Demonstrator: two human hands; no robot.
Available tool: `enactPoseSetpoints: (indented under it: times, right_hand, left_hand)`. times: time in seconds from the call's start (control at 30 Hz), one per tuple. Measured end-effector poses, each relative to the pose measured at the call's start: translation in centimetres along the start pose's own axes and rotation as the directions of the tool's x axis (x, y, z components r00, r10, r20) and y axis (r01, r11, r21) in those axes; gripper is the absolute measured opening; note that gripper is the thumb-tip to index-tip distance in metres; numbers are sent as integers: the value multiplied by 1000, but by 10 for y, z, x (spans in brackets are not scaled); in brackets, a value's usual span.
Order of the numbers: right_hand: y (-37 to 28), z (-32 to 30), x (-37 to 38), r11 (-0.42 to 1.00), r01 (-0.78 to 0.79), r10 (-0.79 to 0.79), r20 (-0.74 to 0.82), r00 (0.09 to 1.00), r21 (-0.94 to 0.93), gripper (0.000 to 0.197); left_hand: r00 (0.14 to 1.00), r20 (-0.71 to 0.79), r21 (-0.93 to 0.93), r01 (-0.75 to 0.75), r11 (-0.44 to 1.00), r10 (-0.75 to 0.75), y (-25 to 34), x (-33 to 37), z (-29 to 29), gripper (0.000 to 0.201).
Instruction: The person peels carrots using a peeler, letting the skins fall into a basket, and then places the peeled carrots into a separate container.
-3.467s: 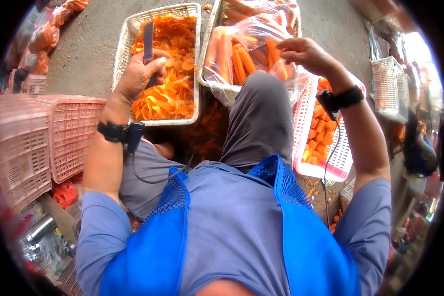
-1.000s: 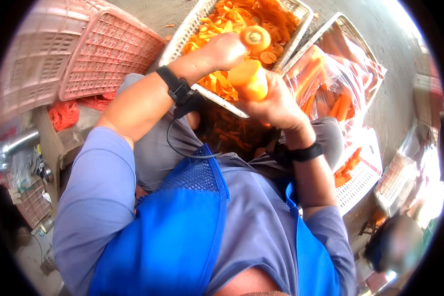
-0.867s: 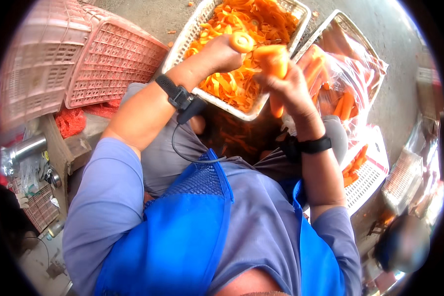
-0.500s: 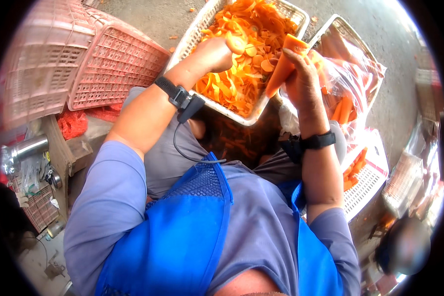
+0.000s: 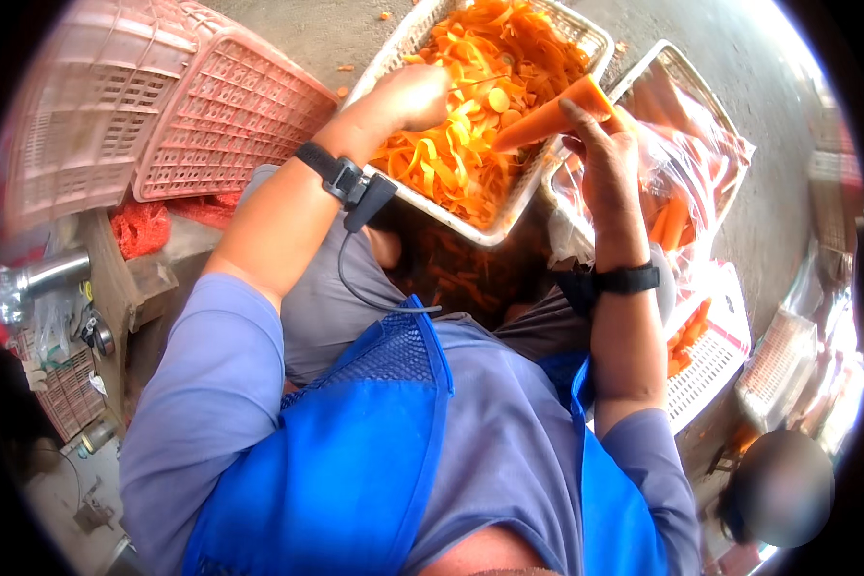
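Observation:
My right hand (image 5: 607, 158) grips a thick peeled carrot (image 5: 547, 119) by its wide end. The carrot lies nearly level above the right side of a white basket (image 5: 494, 230), its narrow end pointing left. Carrot peelings (image 5: 451, 154) fill this basket, with a few round slices among them. Above the heap's left side, my left hand (image 5: 415, 98) is closed, knuckles up. A thin dark line shows beyond its fingers, but what it holds I cannot make out.
Right of the peelings stands a basket (image 5: 655, 48) lined with clear plastic (image 5: 706, 158), with carrots inside. A white crate (image 5: 706, 379) holds more carrots nearer me. Pink crates (image 5: 230, 115) stand at the left, beside a wooden bench (image 5: 115, 288). Another person's head (image 5: 782, 490) shows lower right.
The carrot has swung from steeply slanted to nearly level, its narrow end moving up and left. My left hand has drawn slightly left, and the slice seen at its fingers is gone from there.

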State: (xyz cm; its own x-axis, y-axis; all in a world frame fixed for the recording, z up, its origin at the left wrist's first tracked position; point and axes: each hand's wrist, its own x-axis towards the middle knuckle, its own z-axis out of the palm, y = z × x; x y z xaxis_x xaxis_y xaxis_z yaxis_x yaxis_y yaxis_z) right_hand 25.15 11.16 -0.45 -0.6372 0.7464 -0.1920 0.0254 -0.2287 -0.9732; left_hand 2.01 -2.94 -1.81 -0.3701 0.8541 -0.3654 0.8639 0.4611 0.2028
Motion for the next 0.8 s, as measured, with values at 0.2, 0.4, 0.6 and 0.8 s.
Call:
enactPoseSetpoints:
  times: [0.2,0.4,0.6,0.8]
  right_hand:
    - [-2,-2,4,914,-48,-10,141,990,403,23]
    - [-6,-7,1,775,-89,-19,164,986,625,25]
    - [-34,-9,-12,921,-189,45,390,920,341,48]
    - [-4,11,-17,801,95,165,370,914,-592,33]
  left_hand:
    - [998,31,-826,54,561,-51,20,-11,-4,33]
    - [994,72,-973,88,214,-85,27,-16,-14,31]
    - [971,-154,-988,-145,61,-180,18,-17,-27,27]
    - [967,-245,-909,-205,363,-68,25,-17,-26,30]
